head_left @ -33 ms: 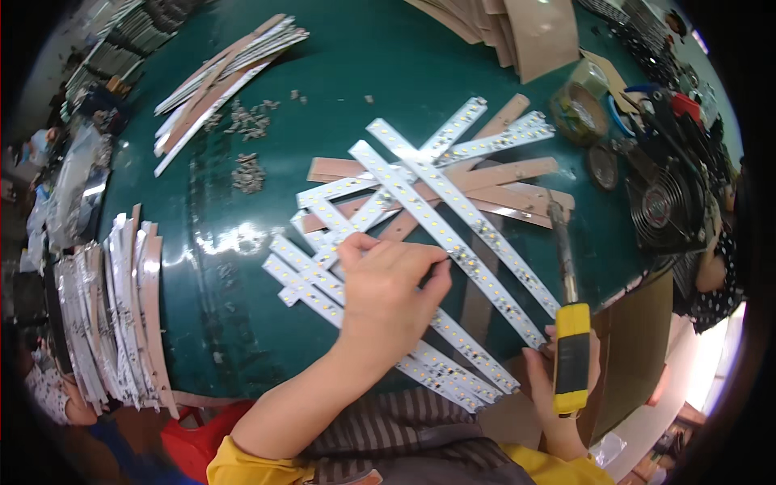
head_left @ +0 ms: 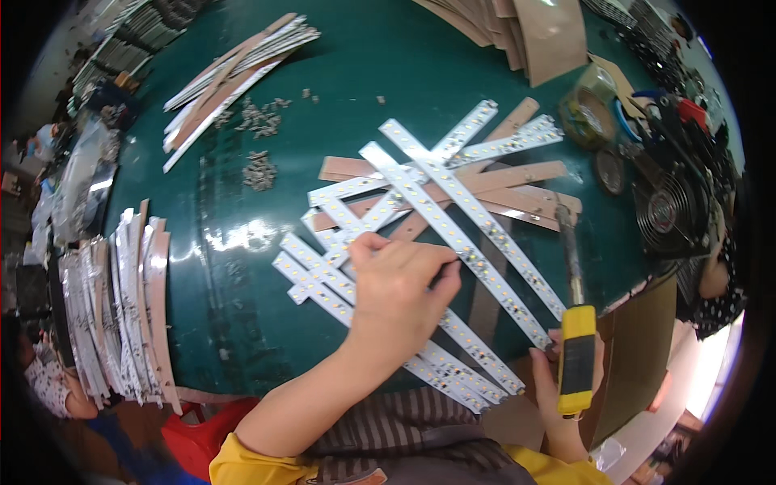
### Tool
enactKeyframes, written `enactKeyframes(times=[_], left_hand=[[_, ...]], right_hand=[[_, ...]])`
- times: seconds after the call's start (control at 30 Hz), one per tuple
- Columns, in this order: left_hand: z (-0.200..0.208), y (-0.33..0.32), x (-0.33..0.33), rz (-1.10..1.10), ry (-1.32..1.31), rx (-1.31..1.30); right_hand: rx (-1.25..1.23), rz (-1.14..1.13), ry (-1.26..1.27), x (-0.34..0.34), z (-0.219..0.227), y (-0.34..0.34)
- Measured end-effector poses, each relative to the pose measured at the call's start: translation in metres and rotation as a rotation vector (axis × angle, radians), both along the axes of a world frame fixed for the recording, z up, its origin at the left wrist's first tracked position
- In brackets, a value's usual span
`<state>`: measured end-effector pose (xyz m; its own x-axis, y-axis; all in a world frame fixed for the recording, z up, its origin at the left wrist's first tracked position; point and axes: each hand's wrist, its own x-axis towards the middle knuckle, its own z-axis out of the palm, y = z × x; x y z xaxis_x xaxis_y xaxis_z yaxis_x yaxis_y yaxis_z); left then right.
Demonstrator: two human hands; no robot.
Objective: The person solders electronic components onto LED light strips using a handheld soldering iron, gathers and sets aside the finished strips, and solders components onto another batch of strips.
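Thumb and forefinger of my left hand (head_left: 402, 283) are pinched together at the edge of a long white LED strip (head_left: 440, 218). Whatever lies between those fingertips is too small to make out. In my right hand (head_left: 550, 398) is a soldering iron (head_left: 577, 356) with a yellow and black handle, its metal shaft pointing away over the table. My right fingers are also close to the near end of that LED strip. More LED strips (head_left: 509, 145) criss-cross beneath it in a loose pile, some turned over to show brown backs (head_left: 517, 171). My left hand covers part of the pile.
Small metal parts (head_left: 259, 171) lie in heaps at the left of the green table (head_left: 234, 315). Bundled strips (head_left: 121, 315) stand at the left edge, another stack (head_left: 230, 85) beyond. A fan (head_left: 669, 208), tape rolls (head_left: 588, 117) and brown sheets (head_left: 554, 40) line the right and far sides.
The whole scene has shifted slightly to the right in the picture. Both hands keep the same pose, and the strips lie as before.
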<state>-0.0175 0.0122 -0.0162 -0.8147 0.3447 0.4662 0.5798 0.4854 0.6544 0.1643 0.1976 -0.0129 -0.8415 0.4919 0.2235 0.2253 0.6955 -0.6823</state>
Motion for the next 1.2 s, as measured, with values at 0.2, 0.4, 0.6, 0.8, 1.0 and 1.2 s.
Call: enactKeyframes(times=[0.2,0.4,0.6,0.8,1.0,1.2], left_hand=[[0.020,-0.018,0.003,0.007,-0.035,-0.112],[0.047,-0.083,-0.043,0.198,-0.133,-0.149],[0.030,-0.138,-0.106,0.415,-0.139,-0.176],[0.025,-0.126,-0.118,0.288,-0.139,-0.257],[0.029,-0.125,-0.126,0.229,-0.111,-0.477],[0.032,-0.117,-0.126,0.261,-0.175,-0.468]], right_hand=[[-0.150,-0.010,-0.070,0.008,0.002,-0.001],[-0.422,0.024,-0.039,0.020,0.005,0.000],[-0.419,0.083,-0.009,0.028,0.004,-0.004],[-0.465,0.092,-0.057,0.033,0.000,-0.004],[-0.540,0.098,-0.070,0.029,0.003,-0.006],[-0.580,0.060,-0.134,0.027,0.008,-0.003]])
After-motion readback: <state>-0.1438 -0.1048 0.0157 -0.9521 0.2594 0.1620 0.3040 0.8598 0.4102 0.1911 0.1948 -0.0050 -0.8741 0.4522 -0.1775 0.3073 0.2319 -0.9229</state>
